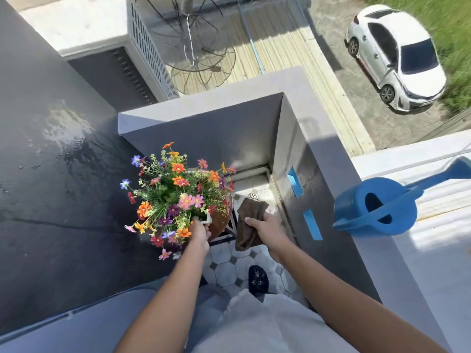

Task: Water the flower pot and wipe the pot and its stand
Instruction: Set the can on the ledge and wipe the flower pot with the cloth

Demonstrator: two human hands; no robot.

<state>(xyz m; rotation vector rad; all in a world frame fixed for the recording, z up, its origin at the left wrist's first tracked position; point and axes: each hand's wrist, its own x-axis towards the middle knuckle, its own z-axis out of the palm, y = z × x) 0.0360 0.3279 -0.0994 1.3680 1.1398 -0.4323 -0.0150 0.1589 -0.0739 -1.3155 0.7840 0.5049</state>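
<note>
Looking down from the head camera, the nearest thing is a dark slipper (257, 279) on the octagon-tiled balcony floor (229, 266). Just beyond it, the right hand (267, 231) is closed around a brown cloth (251, 222), which hangs from the grip, near the right wall of the balcony corner. The left hand (200, 231) grips the white rim of the flower pot (207, 219) at its near edge, fingers curled over it. The pot, thick with orange, pink, purple and blue flowers (175, 189), sits on a round brown stand (220, 221) with dark legs, set against the dark left wall, well into the corner. A floor drain (252, 196) lies past the cloth, by the corner itself. On top of the right parapet ledge (331, 154) rests a blue watering can (377, 208), spout pointing off to the right; two strips of blue tape (312, 224) mark the wall's inner face below it. Far below, a white car (397, 57) is parked.
</note>
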